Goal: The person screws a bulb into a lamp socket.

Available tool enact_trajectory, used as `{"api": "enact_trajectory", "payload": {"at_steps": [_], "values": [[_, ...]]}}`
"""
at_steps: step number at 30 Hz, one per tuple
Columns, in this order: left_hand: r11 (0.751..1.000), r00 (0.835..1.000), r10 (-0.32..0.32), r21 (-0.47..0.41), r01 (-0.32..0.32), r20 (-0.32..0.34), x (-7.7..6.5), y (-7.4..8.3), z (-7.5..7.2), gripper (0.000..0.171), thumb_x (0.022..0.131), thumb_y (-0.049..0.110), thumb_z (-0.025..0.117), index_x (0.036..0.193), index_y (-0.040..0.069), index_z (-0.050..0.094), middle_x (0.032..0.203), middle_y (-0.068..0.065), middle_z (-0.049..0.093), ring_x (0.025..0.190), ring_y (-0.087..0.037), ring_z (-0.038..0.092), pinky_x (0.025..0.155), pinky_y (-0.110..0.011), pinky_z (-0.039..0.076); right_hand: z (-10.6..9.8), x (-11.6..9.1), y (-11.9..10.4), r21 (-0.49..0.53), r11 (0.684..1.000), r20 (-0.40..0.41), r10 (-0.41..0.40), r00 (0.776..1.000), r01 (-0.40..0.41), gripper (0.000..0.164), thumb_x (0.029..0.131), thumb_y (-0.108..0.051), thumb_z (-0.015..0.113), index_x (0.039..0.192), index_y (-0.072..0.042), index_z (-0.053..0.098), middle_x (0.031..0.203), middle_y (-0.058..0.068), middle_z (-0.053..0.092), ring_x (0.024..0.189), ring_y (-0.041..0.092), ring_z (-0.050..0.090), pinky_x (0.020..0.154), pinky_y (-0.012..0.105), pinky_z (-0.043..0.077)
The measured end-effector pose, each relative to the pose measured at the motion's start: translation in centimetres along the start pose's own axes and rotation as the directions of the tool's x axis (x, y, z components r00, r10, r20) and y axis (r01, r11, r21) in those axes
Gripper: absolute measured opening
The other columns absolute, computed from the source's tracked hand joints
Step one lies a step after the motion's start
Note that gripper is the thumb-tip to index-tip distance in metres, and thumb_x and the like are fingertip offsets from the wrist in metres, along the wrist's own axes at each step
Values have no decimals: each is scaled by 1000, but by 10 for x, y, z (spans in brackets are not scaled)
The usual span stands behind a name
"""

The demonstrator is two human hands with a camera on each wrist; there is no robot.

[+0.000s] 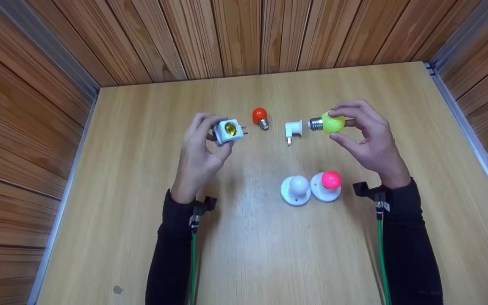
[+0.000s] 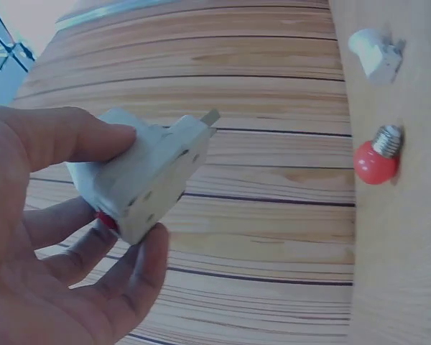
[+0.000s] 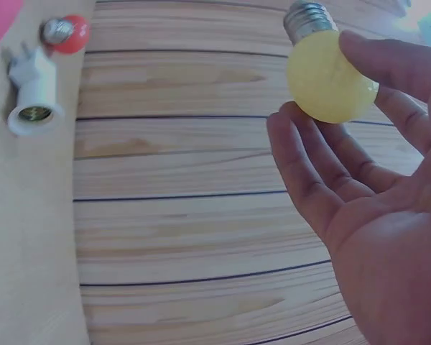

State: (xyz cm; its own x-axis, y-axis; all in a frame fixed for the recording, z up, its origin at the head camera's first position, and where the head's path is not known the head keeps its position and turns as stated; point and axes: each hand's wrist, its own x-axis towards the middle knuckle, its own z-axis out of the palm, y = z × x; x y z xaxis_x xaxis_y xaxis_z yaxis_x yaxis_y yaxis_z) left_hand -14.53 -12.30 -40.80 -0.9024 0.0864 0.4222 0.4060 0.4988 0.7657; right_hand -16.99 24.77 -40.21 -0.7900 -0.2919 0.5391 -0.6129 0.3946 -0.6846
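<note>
My left hand (image 1: 199, 154) grips a white plug-in bulb socket (image 1: 237, 134) between thumb and fingers. The round opening of this socket faces up in the head view, and its metal pins point right. A red part shows at one end of the socket (image 2: 154, 183) in the left wrist view. My right hand (image 1: 373, 140) holds a yellow bulb (image 1: 333, 123) by its globe, with the silver screw base pointing left. Just left of that base, a white L-shaped socket adapter (image 1: 293, 128) lies on the table, its mouth toward the bulb.
A red bulb (image 1: 259, 115) lies on the table between the hands. Nearer the front, a white bulb (image 1: 298, 185) and a pink bulb (image 1: 331, 180) sit in round white bases side by side. Wood-plank walls (image 1: 235, 38) enclose the table (image 1: 117, 190) at the back and sides.
</note>
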Motion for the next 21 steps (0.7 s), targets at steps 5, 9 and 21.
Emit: {"api": "enact_trajectory", "payload": {"at_steps": [5, 9, 21], "values": [[997, 996, 80, 13, -80, -30, -6, 17, -3, 45, 90, 7, 80, 133, 4, 66, 128, -14, 62, 111, -22, 62, 87, -38, 60, 4, -1, -17, 46, 996, -60, -71, 996, 74, 47, 77, 24, 78, 121, 6, 73, 131, -10, 62, 118, 5, 66, 97, 12, 57], [990, 989, 138, 42, -136, -45, -10, 28, -4, 45, 89, 7, 81, 132, 3, 66, 129, -14, 63, 113, -23, 60, 87, -32, 59, 8, -2, -27, 47, 992, -83, -116, 990, 120, 47, 75, 24, 78, 119, 7, 72, 130, 4, 65, 120, 7, 65, 100, 13, 56], [937, 940, 337, 117, -329, -57, -19, 44, 1, 41, 87, 8, 81, 126, 3, 70, 123, -14, 69, 114, -29, 57, 89, -31, 55, 25, -3, -45, 27, 959, -91, -279, 956, 283, 40, 77, 9, 85, 115, 5, 73, 121, 30, 67, 121, 16, 66, 107, 17, 54]]}}
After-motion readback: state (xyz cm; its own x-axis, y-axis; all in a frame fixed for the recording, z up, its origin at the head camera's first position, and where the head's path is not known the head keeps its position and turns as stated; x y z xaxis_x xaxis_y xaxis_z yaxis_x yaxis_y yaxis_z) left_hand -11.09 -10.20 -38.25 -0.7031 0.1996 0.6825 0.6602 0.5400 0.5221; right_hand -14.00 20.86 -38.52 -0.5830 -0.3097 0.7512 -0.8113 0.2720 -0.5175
